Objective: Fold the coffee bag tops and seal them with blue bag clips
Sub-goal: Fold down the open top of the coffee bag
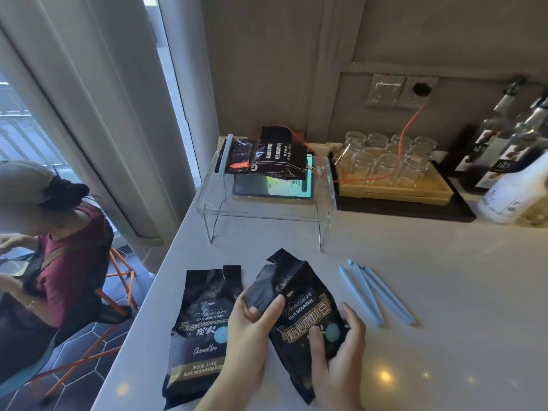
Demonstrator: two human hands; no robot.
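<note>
The left hand point(252, 336) covers the right edge of the left coffee bag point(201, 330). The right hand point(338, 354) hides the tilted bag's point(299, 310) lower right. Both forearms are cut off by the bottom edge. The bottles point(504, 143) at right are blurred, labels unreadable.

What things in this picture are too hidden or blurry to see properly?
Head view only:
- Black coffee bag being held: left hand and right hand cover parts of its label.
- Other black coffee bag lying flat: small print too tiny.
- Pale blue bag clips: overlapping, exact count unclear.
- Tablet screen: partly hidden by coffee bags on the clear acrylic stand.
- Dark bottles: blurred, cut off at right edge.
</note>
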